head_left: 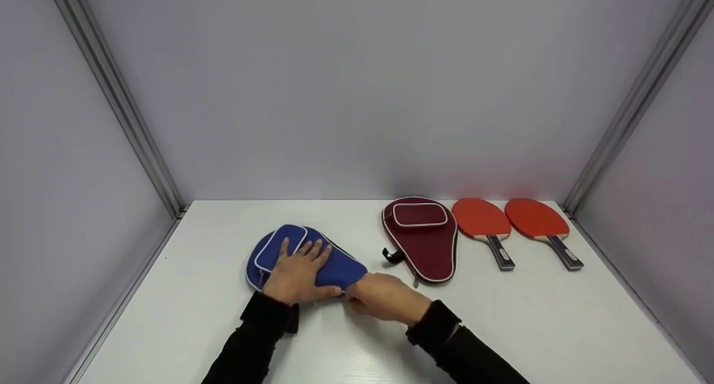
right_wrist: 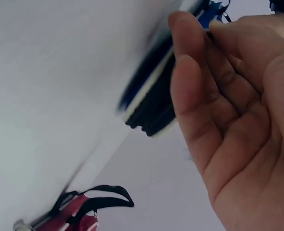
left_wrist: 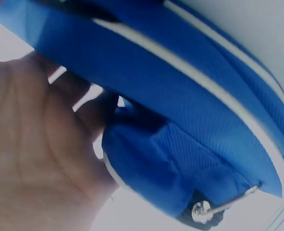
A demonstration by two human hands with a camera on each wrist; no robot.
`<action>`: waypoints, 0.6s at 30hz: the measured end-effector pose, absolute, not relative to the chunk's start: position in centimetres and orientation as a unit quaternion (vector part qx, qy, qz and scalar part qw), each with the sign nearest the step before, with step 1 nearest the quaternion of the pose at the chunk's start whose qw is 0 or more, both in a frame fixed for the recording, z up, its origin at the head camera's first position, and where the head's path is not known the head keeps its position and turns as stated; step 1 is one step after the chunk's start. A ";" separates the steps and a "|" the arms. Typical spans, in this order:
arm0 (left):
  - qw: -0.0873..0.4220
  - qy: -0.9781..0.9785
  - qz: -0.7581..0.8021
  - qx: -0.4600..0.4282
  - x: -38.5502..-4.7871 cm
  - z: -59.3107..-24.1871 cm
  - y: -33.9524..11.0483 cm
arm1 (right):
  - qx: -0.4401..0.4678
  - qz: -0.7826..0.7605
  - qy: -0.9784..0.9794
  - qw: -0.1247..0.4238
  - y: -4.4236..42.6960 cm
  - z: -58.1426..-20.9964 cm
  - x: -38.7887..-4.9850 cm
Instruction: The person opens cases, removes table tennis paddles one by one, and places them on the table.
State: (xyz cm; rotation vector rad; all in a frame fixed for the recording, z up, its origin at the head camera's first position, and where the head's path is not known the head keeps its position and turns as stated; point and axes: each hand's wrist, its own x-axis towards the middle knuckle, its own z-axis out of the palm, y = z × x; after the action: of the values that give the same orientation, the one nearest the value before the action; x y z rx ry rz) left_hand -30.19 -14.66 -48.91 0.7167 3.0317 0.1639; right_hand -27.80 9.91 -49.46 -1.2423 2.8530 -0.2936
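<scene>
A blue table tennis paddle case (head_left: 343, 267) with white piping lies on the white table, its narrow end toward the right. My left hand (head_left: 295, 275) rests flat on it with fingers spread, beside the small front pocket (head_left: 280, 247). In the left wrist view a metal zipper pull (left_wrist: 223, 207) hangs from the pocket. With curled fingers, my right hand (head_left: 385, 296) pinches the zippered edge near the narrow end; what exactly sits between thumb and forefinger is hidden. The right wrist view shows zipper teeth (right_wrist: 162, 118) along that end, beside the right fingers (right_wrist: 187, 89).
A dark red paddle case (head_left: 429, 253) with a black strap (head_left: 393, 255) lies right of the blue one. Two red paddles (head_left: 482, 217) (head_left: 536, 217) lie farther right, handles toward me. Grey walls (head_left: 357, 94) enclose the table's back and sides.
</scene>
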 end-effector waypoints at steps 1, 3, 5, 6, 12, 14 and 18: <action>0.020 0.970 0.056 0.235 -30.1 -48.6 -14.6 | -0.398 -0.103 0.911 0.023 10.2 -49.1 -27.9; 0.028 0.966 0.058 0.251 -30.2 -48.7 -14.5 | -0.400 -0.127 0.906 0.054 10.9 -48.4 -28.1; 0.036 0.961 0.058 0.268 -30.2 -48.7 -14.4 | -0.405 -0.156 0.898 0.075 11.7 -47.8 -28.5; 0.041 0.958 0.056 0.277 -30.2 -48.7 -14.4 | -0.407 -0.169 0.894 0.081 12.1 -47.4 -28.7; 0.073 0.934 0.073 0.342 -30.5 -48.9 -14.4 | -0.408 -0.199 0.889 0.057 14.5 -45.8 -29.7; 0.085 0.923 0.082 0.365 -30.6 -48.9 -14.4 | -0.406 -0.196 0.892 0.040 15.2 -45.5 -30.0; 0.107 0.906 0.095 0.397 -30.7 -48.8 -14.1 | -0.391 -0.197 0.899 0.019 16.6 -45.4 -30.6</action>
State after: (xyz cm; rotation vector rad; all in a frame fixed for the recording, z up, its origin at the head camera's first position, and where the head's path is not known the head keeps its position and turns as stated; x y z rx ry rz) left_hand -30.71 -14.08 -48.81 1.1695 2.6682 0.2794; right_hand -30.60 16.61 -45.37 -1.2129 2.7914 -0.6128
